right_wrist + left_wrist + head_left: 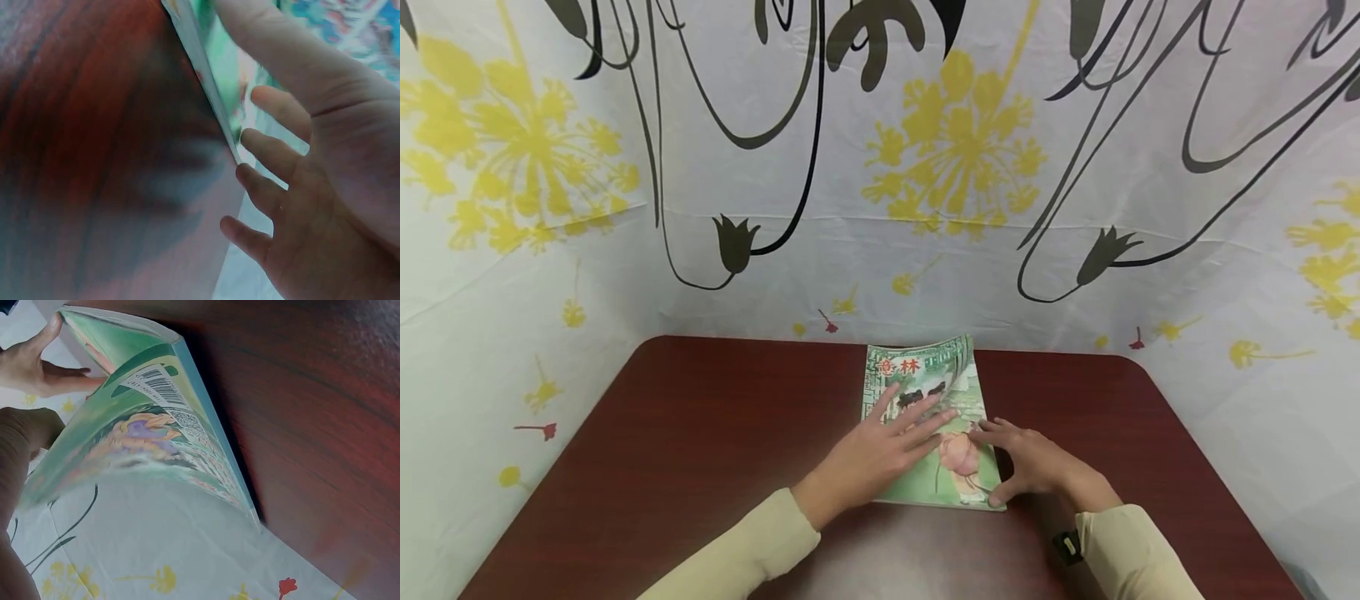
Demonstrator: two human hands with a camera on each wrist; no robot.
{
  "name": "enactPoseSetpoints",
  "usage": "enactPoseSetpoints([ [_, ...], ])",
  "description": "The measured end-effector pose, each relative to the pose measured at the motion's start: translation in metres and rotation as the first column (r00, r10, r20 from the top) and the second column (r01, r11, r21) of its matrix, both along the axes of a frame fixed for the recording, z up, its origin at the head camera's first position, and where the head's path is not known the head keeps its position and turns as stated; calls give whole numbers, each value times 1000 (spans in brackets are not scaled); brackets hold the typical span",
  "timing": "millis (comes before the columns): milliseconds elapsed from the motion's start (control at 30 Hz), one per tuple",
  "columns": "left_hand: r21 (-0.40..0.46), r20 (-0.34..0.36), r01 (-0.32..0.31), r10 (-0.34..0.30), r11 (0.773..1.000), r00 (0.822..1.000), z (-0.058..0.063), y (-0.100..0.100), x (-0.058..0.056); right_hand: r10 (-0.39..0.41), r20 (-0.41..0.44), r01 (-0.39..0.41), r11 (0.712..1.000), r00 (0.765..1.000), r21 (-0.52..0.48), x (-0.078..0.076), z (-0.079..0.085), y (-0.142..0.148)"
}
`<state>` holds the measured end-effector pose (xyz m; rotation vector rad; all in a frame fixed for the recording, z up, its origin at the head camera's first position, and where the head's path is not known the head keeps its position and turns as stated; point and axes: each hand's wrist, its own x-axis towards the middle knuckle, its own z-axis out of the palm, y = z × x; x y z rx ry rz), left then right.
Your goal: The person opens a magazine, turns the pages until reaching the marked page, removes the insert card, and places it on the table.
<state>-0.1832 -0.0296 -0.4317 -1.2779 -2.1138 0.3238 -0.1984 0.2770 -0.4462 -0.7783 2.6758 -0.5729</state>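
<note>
Beneath the left grip (880, 454), a magazine (958, 457) is lying on the worktop (737, 408)

Along the near right edge, the right grip (1041, 462) is resting with thumb and fingers apart, grasping nothing. The left grip, fingers straight and spread, is lying across the magazine's middle. The long axis is running near to far. By the spine (212, 428) a barcode (162, 386) is showing, digits unreadable; farther up, red characters (898, 367) are reading 意林. Beyond, patterned cloth (820, 317) is hanging.

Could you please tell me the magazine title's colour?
The title is red, clearest in the head view.
</note>
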Motion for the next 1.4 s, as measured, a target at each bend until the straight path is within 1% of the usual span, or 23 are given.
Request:
enactPoseSetpoints([
  [100,-3,-28,-86,86,996,996,2,-3,1,1,-19,-1,1000,1000,13,0,-2,-1],
  [233,60,-49,-200,203,978,978,4,-8,0,-5,-35,6,1000,999,21,0,-2,-1],
  [300,97,-61,-235,241,967,969,4,-10,-1,-8,-31,8,1000,999,21,0,-1,0],
  [367,120,-63,-255,264,959,962,4,-11,-2,-9,-25,9,1000,1000,19,0,-1,0],
  [500,132,-32,-273,279,953,960,2,-15,-5,-14,-13,14,1000,1000,16,1,-1,1],
  [633,128,8,-266,267,956,964,-1,-17,-7,-17,-18,17,1000,1000,22,2,-3,1],
  [733,126,36,-249,246,960,969,-3,-18,-8,-13,-28,14,1000,1000,28,2,-3,1],
  [833,92,63,-253,248,963,967,-3,-18,-9,-12,-34,12,1000,999,23,2,-3,2],
  [900,51,93,-272,266,961,959,-3,-18,-9,-8,-41,8,1000,999,21,2,-3,2],
  [967,-1,132,-300,298,954,945,-2,-19,-8,-6,-43,7,1000,999,18,2,-3,2],
  [1033,-30,170,-322,322,946,931,-2,-19,-7,-6,-44,7,1000,999,18,2,-3,2],
  [1133,-43,228,-343,343,938,911,-3,-21,-7,-7,-41,8,1000,999,18,3,-4,2],
  [1300,-30,296,-364,356,931,887,-6,-25,-5,-5,-41,6,1000,999,28,3,-4,1],
  [1400,-8,314,-374,358,927,879,-9,-28,-6,-4,-41,6,999,999,37,3,-4,2],
])
